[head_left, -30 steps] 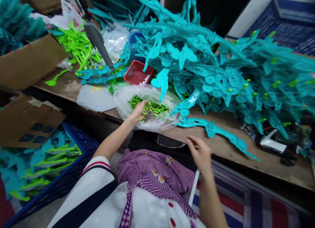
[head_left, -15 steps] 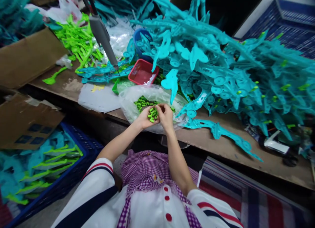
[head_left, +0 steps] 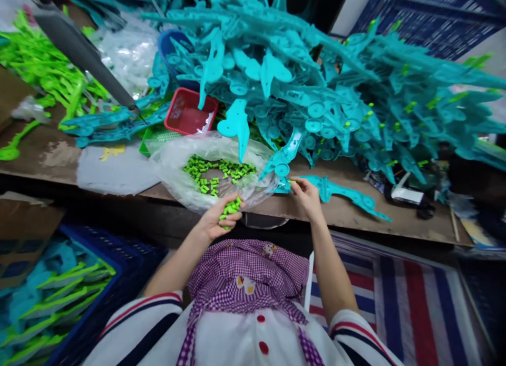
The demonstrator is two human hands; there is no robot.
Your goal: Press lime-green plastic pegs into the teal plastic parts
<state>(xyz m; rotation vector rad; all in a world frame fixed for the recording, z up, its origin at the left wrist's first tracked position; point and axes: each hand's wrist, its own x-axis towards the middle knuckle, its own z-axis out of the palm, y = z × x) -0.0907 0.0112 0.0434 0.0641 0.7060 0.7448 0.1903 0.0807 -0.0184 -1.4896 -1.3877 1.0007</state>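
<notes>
1. The left hand point(head_left: 215, 222) sits palm-up at the near edge of the bench point(head_left: 343, 210), forearm angled up from the lower left. Its fingers are curled together, cupping a clump of small green plastic pegs point(head_left: 230, 208).
2. The cupped pegs lie just below the rim of a clear plastic bag point(head_left: 177, 165), which rests open on the bench and holds more loose green pegs point(head_left: 215, 171).
3. The right hand point(head_left: 305, 197) reaches forward with the forearm nearly straight up the frame. Its thumb and forefinger are pinched together on one green peg point(head_left: 291, 182), at the end of a teal plastic part point(head_left: 340, 192) lying flat on the bench.
4. A large heap of teal parts point(head_left: 316, 92) rises behind both hands.
5. A red tray point(head_left: 185, 110) stands behind the bag.
6. A blue crate point(head_left: 103, 281) of teal-and-green pieces sits on the floor at lower left.
</notes>
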